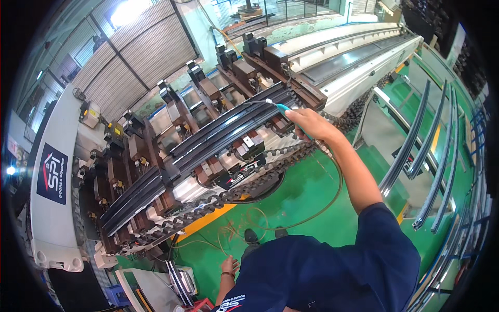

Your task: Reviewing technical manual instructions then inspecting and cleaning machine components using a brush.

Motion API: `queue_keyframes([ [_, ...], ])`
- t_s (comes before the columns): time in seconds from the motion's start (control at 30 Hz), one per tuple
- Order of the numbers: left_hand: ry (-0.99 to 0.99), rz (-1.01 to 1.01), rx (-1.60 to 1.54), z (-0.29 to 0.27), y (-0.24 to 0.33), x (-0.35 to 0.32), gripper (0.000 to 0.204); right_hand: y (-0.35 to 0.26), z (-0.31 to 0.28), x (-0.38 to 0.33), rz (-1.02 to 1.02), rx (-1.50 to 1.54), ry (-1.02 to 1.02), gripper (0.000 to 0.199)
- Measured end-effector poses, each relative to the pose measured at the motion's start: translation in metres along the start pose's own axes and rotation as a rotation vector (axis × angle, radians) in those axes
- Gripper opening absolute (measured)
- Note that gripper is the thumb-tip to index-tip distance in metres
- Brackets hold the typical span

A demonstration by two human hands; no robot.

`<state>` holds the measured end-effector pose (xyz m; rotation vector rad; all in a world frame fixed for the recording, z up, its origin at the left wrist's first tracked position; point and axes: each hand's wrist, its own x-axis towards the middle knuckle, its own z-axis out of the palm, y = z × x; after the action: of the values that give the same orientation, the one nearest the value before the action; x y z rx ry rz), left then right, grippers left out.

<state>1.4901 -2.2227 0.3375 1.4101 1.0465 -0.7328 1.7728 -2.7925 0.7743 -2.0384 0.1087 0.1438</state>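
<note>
My right hand (311, 125) is wrapped round a teal air blow gun (283, 108), held out over the machine bed. Its thin nozzle points left across long dark metal profiles (228, 125), which lie side by side in the machine's clamps (241, 70). From the gun's lower end a thin air hose (340, 182) loops down to the floor. My left hand (230, 264) hangs low beside my body, holding nothing, its fingers loosely apart.
A black cable chain (223, 198) runs along the machine's near side. More profiles (410, 140) rest on a rack at the right. The hose coils on the green floor (306, 203) by my shoes. A white machine housing (57, 177) stands at the left, and wire-mesh fencing (135, 57) behind.
</note>
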Motion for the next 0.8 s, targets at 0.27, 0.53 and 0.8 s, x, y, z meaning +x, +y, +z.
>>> queue_keyframes([
  [0.27,-0.026,0.175,0.454,-0.016,-0.042,0.001,0.054,0.006,-0.018,-0.006,0.024,-0.058,0.064,0.061],
  [0.53,-0.059,0.302,0.636,-0.008,-0.044,0.001,0.054,0.012,-0.022,0.0,-0.044,-0.066,0.107,0.06],
  [0.8,0.018,0.026,-0.042,0.001,-0.028,-0.004,0.052,0.053,-0.07,0.004,0.037,-0.009,0.384,0.062],
])
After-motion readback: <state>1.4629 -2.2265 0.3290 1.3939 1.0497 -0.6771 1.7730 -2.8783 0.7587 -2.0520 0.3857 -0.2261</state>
